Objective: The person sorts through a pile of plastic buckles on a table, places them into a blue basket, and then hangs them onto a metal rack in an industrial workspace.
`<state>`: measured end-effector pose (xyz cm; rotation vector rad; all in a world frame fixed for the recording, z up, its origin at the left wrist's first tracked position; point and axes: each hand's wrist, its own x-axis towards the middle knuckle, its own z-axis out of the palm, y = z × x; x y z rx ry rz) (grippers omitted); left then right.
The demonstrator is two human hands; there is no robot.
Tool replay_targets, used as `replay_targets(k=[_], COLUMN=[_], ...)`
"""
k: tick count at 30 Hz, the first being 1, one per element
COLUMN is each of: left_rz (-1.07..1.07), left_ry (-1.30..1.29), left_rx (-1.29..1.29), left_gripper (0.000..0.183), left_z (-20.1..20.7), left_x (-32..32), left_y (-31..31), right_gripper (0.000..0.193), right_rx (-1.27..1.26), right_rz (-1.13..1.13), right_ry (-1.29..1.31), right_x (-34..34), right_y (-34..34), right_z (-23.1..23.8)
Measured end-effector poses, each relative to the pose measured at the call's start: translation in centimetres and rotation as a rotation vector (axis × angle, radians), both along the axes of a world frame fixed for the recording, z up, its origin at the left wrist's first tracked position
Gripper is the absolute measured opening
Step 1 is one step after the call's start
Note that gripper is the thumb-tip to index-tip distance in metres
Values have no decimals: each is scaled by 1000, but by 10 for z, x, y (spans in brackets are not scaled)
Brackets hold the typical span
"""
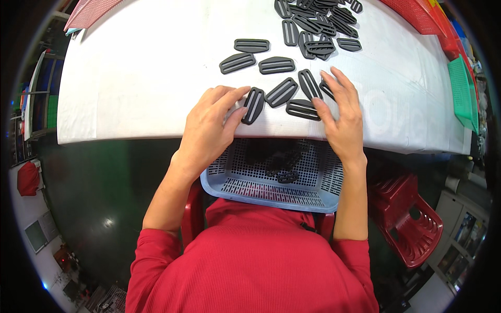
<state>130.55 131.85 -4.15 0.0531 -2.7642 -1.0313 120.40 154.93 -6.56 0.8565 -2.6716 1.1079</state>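
Black strap slide buckles, each with long slots, lie on the white-covered table. My left hand (211, 122) has its thumb and fingers bent against the left edge of one slide buckle (253, 106) near the table's front edge. My right hand (342, 112) is spread, its fingers apart. Its thumb rests at the end of a flat-lying slide buckle (302, 109), and its fingertips are over another slide buckle (327, 89), partly hidden by them. Between the hands are a slanted slide buckle (281, 92) and a steeper one (309, 84).
A heap of buckles (321, 26) lies farther back, with a few single ones (276, 65) nearer. Below the table edge, a blue basket (271, 201) at my lap holds dark pieces. Red baskets and a green basket (462, 94) stand at the right; a red plastic stool (409, 219) is lower right.
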Motion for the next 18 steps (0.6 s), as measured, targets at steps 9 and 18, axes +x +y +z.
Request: replay_targets(k=[9, 18], left_rz=[-224, -87], left_ry=[-125, -95], left_rx=[148, 187], left_gripper=[33, 17], left_z=[7, 21], left_x=[4, -34], left_y=[27, 11], right_gripper=[44, 21], right_rx=[201, -1], right_rz=[303, 176], right_ry=[60, 127], right_x=[31, -32], right_y=[-11, -2], right_z=[3, 26])
